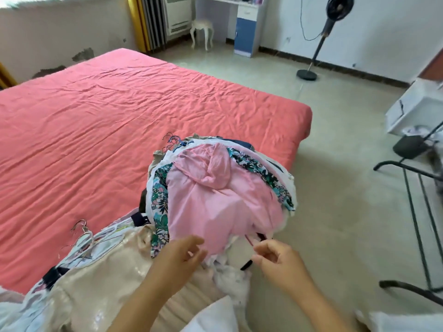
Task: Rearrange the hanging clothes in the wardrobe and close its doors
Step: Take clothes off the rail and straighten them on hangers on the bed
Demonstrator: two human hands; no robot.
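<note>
I am reading no lettering anywhere. The pile of clothes (223, 188), still on hangers (172, 141), is lying at the bed (96, 111) corner, the pink garment (215, 200) on top. My left hand (178, 256) is hovering relaxed at its hem; my right hand (273, 258) seems to be pinching a thin pink strap (249, 242). A fan (318, 39) and black rack (417, 224) are bordering open floor rightward.
</note>
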